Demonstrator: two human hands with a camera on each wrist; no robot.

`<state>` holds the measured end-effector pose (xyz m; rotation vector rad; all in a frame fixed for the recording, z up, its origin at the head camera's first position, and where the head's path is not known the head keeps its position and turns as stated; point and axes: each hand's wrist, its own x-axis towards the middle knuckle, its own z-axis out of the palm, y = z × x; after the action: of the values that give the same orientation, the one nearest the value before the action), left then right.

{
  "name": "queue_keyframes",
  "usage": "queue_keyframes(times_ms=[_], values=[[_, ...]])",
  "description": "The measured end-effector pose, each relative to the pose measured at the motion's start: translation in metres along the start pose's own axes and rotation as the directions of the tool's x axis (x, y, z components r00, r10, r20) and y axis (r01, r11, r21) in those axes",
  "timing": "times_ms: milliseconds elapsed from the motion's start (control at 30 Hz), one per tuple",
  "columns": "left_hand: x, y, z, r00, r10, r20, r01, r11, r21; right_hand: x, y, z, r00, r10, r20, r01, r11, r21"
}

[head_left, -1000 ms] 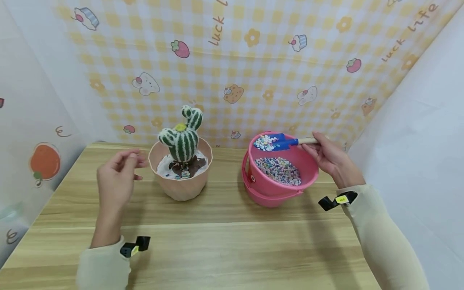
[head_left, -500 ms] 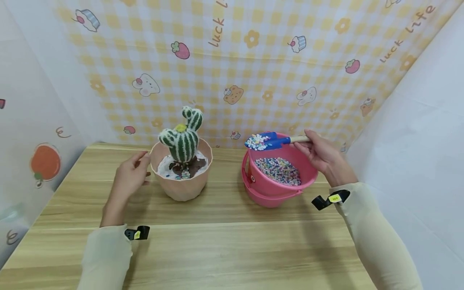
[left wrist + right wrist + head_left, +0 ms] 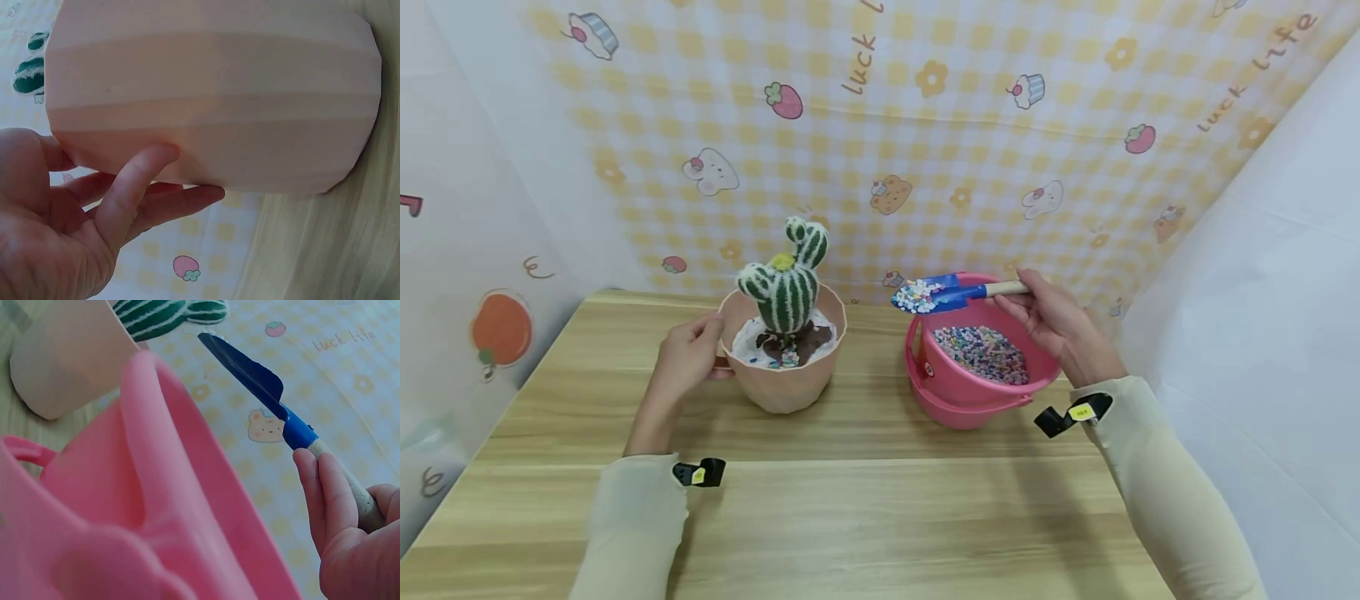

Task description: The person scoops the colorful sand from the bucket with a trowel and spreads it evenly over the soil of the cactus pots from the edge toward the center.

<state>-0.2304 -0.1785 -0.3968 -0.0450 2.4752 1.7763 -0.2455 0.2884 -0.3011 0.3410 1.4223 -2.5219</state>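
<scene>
My left hand [image 3: 688,360] has moved in to grip the pot [image 3: 786,383] rim, while my right hand [image 3: 1051,321] carries the loaded scoop [image 3: 940,293] from the bucket [image 3: 970,387] toward it, so pouring appears imminent.

The pot [image 3: 212,100] hides most of the cactus [image 3: 28,65] in the left wrist view, and the bucket [image 3: 156,506] runs off the right wrist view's edge.

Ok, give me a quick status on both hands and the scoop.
Left hand grips pot. Right hand holds shovel, loaded with pebbles, above bucket rim. Gap to pot unobstructed.
</scene>
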Motion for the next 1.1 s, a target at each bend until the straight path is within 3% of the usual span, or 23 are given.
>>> queue_keyframes(times_ms=[367, 1100], values=[[-0.002, 0.003, 0.006, 0.999, -0.010, -0.040, 0.009, 0.999, -0.032, 0.001, 0.008, 0.016, 1.000, -0.014, 0.023, 0.015, 0.999, -0.029], [-0.011, 0.012, 0.022, 0.991, -0.095, -0.089, 0.090, 0.994, -0.062, 0.009, 0.030, 0.054, 0.999, 0.027, 0.027, -0.025, 0.996, -0.081]])
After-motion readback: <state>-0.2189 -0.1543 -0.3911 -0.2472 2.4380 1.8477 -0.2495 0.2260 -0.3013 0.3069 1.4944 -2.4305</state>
